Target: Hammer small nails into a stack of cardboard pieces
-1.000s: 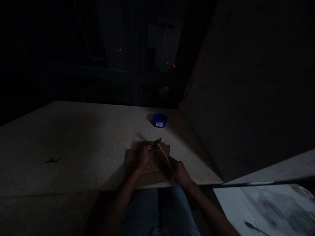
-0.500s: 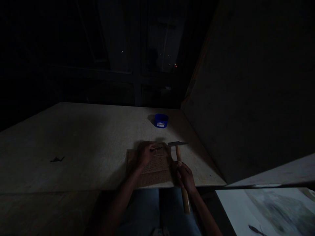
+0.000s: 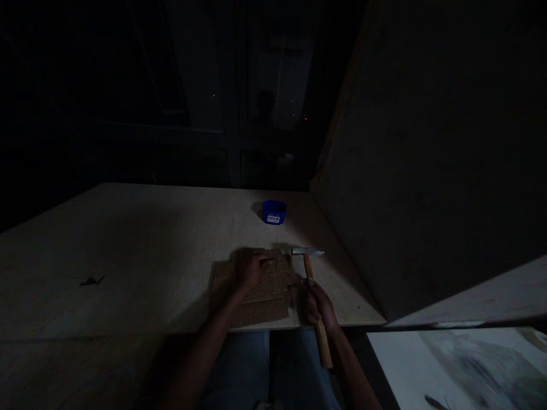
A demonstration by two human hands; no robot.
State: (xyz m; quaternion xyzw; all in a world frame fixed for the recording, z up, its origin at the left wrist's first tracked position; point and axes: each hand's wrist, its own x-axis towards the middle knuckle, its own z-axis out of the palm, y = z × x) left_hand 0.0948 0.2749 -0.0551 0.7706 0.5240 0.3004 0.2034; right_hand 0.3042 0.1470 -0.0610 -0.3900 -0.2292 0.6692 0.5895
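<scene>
Nearby, blue tub (image 3: 274, 214), cardboard (image 3: 261, 311) under left hand (image 3: 249, 270)

Around rough, matt brown cardboard (image 3: 267, 310) appear a smooth blue plastic tub (image 3: 273, 213) (12 o'clock), a hammer (image 3: 308, 265) with grey metal head (image 3: 307, 251) and smooth wooden handle (image 3: 323, 344) (3 o'clock), and matt trouser cloth (image 3: 241, 361) (6 o'clock).

The tub (image 3: 274, 212) is blue — the cardboard (image 3: 261, 290) brown with dark speckled rows, the hammer handle (image 3: 324, 345) tan.
</scene>
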